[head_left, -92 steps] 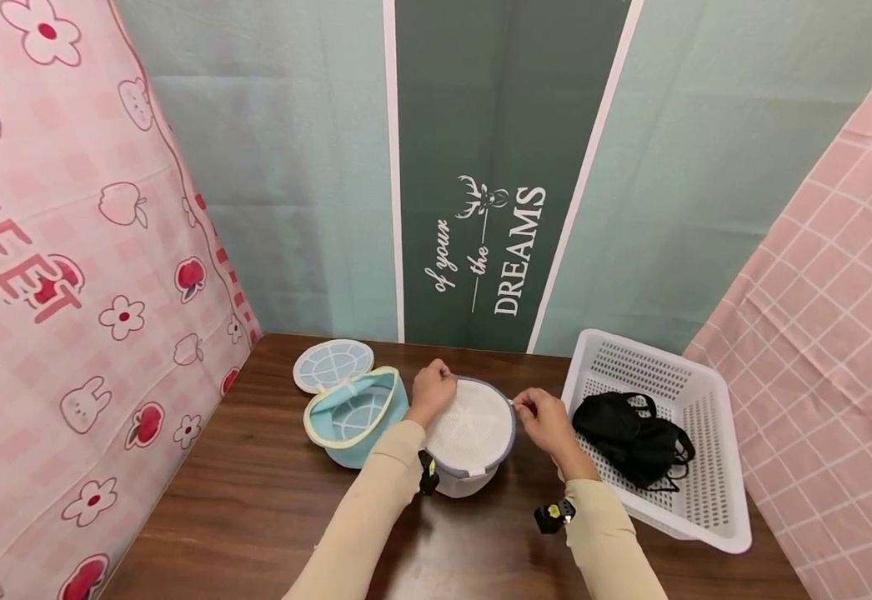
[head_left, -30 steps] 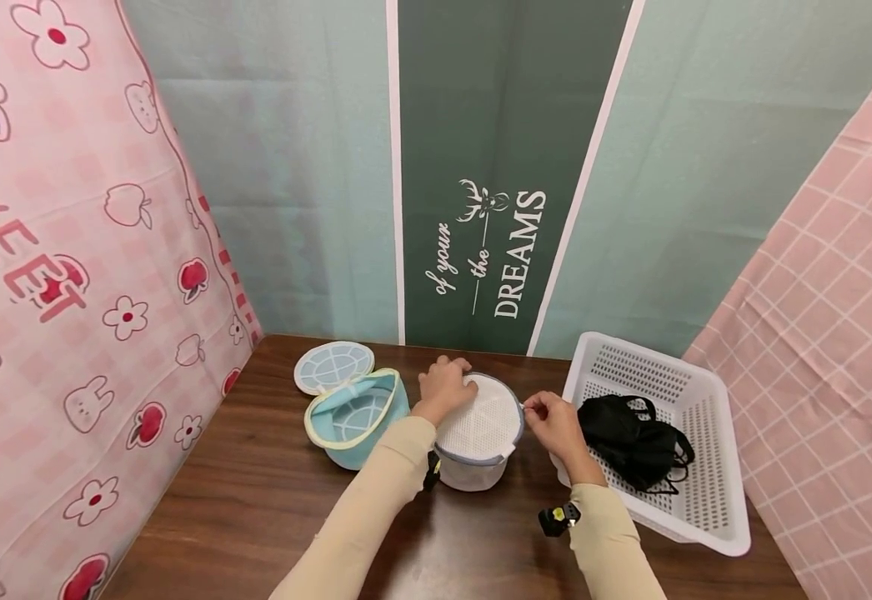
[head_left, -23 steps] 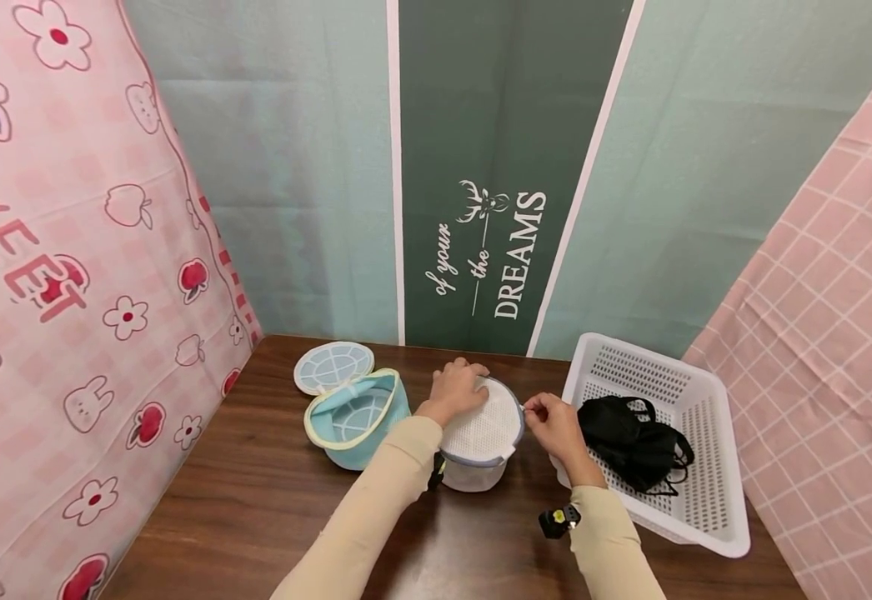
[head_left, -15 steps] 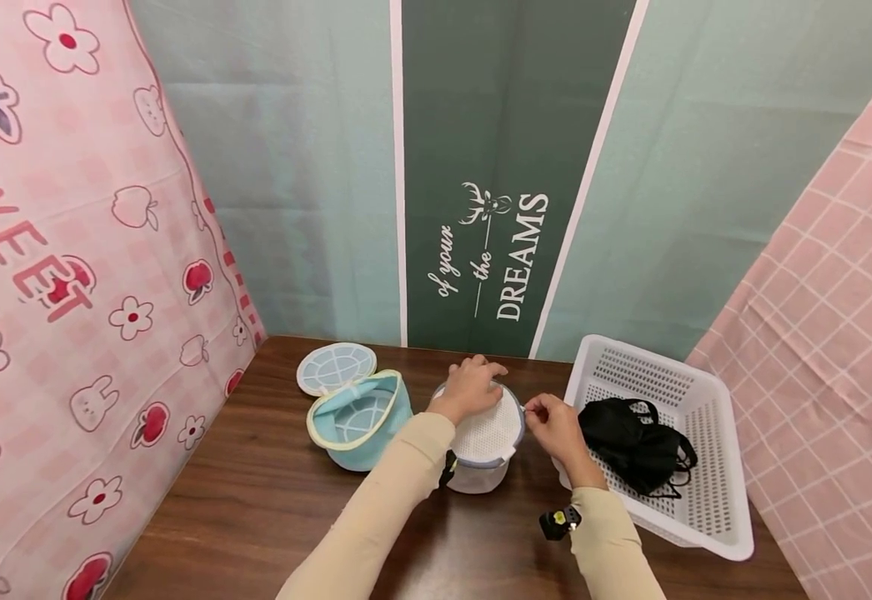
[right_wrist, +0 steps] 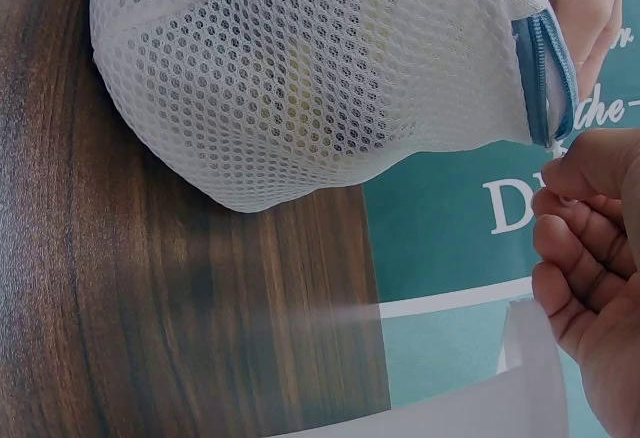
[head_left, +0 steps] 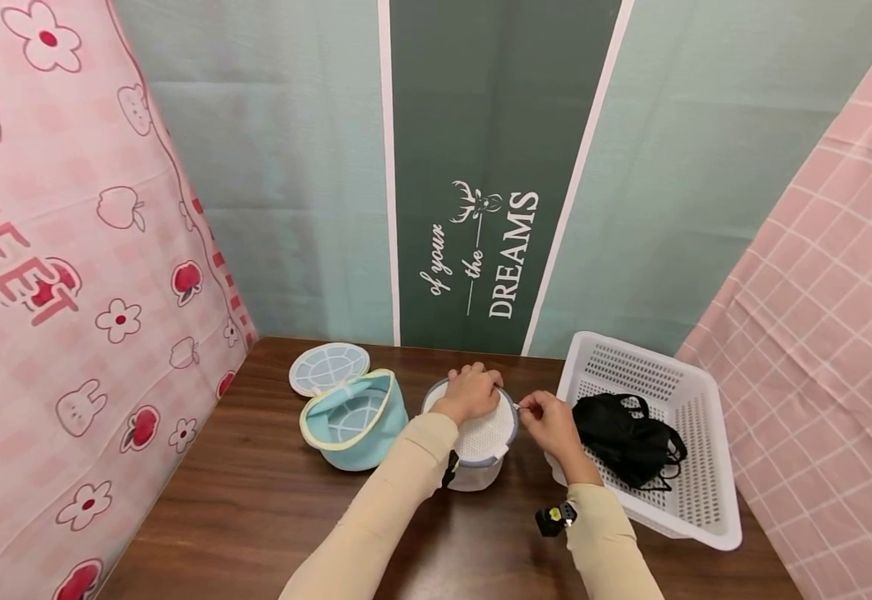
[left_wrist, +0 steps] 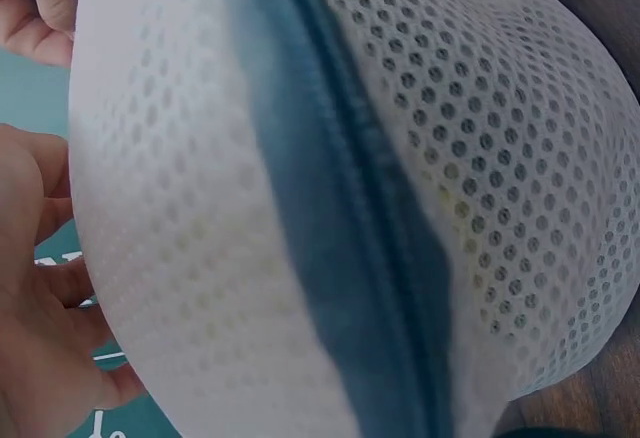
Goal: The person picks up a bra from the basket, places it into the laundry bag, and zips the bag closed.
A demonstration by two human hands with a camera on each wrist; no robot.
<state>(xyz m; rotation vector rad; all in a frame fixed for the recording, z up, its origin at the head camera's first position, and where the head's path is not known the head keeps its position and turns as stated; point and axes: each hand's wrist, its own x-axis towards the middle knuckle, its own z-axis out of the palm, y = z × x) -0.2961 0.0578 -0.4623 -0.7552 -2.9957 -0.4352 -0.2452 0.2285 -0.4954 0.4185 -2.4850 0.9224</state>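
Observation:
A round white mesh laundry bag (head_left: pixel 481 437) with a blue-grey zipper (right_wrist: pixel 545 78) round its top stands on the table. My left hand (head_left: pixel 472 392) rests on the bag's top, fingers bent toward the far rim; its fingertips (left_wrist: pixel 120 383) meet the white mesh in the left wrist view. At the right rim, my right hand (head_left: pixel 552 421) pinches the zipper pull between thumb and forefinger, the pull mostly covered by them. The zipper stretch seen in the left wrist view is closed. Faint yellow shows through the mesh wall.
Left of the bag, a light blue mesh bag (head_left: pixel 364 450) stands unzipped, its round lid (head_left: pixel 328 369) folded back. A white perforated basket (head_left: pixel 714 492) on the right holds a black cloth item with straps (head_left: pixel 627 437). Printed curtains (head_left: pixel 308 208) enclose the wooden table (head_left: pixel 211 500).
My left hand has shifted right across the bag's top, from its left rim toward its far right side. My right hand keeps pinching the pull at the right rim.

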